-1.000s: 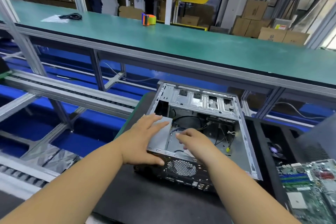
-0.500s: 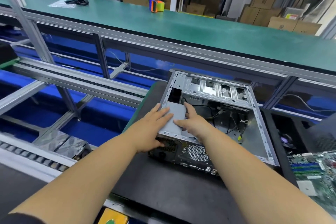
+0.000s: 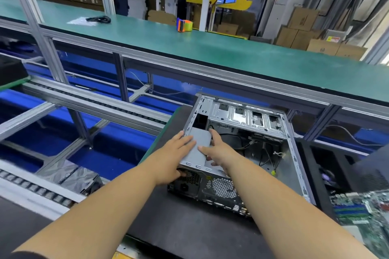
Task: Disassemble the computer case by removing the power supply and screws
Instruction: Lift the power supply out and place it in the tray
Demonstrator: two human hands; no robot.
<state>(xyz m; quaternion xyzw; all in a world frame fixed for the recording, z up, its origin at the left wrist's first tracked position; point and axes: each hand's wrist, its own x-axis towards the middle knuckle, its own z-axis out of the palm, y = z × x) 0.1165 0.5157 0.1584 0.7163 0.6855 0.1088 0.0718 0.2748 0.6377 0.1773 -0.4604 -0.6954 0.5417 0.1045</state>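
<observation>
On the dark mat (image 3: 189,235) of the near counter, the open computer case (image 3: 294,166) lies on its side with its perforated rear panel turned toward the person. The grey power supply (image 3: 199,143) sits in the near-left corner of the case, against the left wall and the rear panel, its flat top facing up.

Both hands are on that box. The left hand (image 3: 174,153) lies over its left edge, fingers stretched across the top and the thumb hooked down over the rear panel beside the mesh vent, so it grasps the power supply. The right hand (image 3: 216,151) holds the box's right side: the thumb points up along the far-right corner, a finger lies on the top, and the other fingers curl down the inner side.

Inside the case, black cables (image 3: 237,141) loop across the floor below the silver drive cage (image 3: 246,115) at the far end. No screws can be made out at this size.

A green circuit board (image 3: 362,208) lies just right of the case at the frame's edge. Beyond the case runs a long green counter (image 3: 210,52) carrying an orange and yellow tape dispenser (image 3: 184,24) and a coiled black cord (image 3: 99,19). Cardboard boxes (image 3: 301,27) are stacked behind it, and a roller conveyor (image 3: 84,99) runs to the left.
</observation>
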